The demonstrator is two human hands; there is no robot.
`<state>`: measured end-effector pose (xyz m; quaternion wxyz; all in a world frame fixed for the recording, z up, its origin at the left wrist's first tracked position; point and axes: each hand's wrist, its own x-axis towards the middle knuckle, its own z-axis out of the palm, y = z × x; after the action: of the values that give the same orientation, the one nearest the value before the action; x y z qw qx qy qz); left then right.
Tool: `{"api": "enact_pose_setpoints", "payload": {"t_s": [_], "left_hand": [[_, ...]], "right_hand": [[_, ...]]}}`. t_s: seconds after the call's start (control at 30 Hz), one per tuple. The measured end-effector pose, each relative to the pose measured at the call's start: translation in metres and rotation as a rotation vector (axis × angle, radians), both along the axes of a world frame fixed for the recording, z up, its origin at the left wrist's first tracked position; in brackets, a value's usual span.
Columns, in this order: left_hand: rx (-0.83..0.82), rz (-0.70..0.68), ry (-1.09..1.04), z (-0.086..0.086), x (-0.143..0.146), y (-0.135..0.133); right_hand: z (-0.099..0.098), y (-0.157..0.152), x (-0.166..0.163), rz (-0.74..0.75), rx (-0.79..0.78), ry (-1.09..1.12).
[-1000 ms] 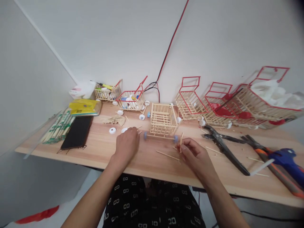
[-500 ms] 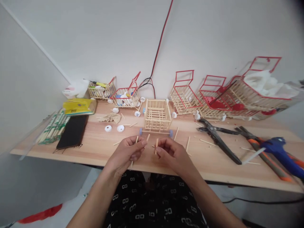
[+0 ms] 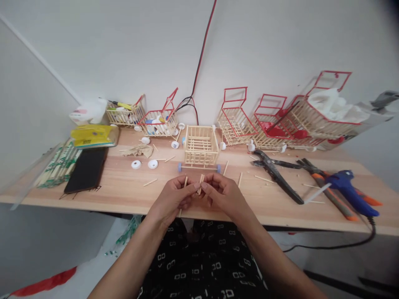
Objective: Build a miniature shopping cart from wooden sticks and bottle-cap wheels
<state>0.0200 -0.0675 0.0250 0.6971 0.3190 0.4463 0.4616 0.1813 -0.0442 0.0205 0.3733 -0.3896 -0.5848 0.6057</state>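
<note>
My left hand point(image 3: 181, 193) is closed around thin wooden sticks; one longer stick point(image 3: 186, 181) pokes up between the fingers, its lower end showing under the hand. Thumb and fingertips of my right hand point(image 3: 218, 189) pinch a short wooden stick point(image 3: 202, 178). The fingertips of both hands meet, and the short sticks there lie side by side, upright. Just beyond the hands stands a small cart of plain wooden sticks point(image 3: 202, 155) with bluish wheels at its front corners. Fingers partly hide the sticks, so their exact number is unclear.
Red-trimmed stick carts point(image 3: 238, 124) line the wall. On the right lie black cutters point(image 3: 279, 178), pliers point(image 3: 333, 195) and a blue glue gun point(image 3: 352, 191). To the left are a phone point(image 3: 85, 170), wrapped sticks point(image 3: 59, 166), a yellow packet point(image 3: 95, 136) and white caps point(image 3: 152, 164). Loose sticks lie around.
My hands have come together from slightly apart, bringing the short sticks side by side. The whole view has shifted a little, so the table things appear further left.
</note>
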Motion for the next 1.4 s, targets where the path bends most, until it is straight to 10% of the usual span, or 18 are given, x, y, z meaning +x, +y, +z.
{"api": "enact_pose_setpoints", "payload": {"t_s": [0.43,0.97,1.4], "left_hand": [[0.045,0.009,0.134,0.0,0.001,-0.001],[0.491,0.027,0.587,0.006,-0.014,0.001],[0.338,0.055,0.442,0.002,-0.013,-0.004]], "right_hand": [[0.001,0.0,0.002,-0.013,0.029,-0.106],[0.009,-0.007,0.0,0.105,-0.094,-0.141],[0.002,-0.009,0.002,0.098,0.009,-0.093]]}}
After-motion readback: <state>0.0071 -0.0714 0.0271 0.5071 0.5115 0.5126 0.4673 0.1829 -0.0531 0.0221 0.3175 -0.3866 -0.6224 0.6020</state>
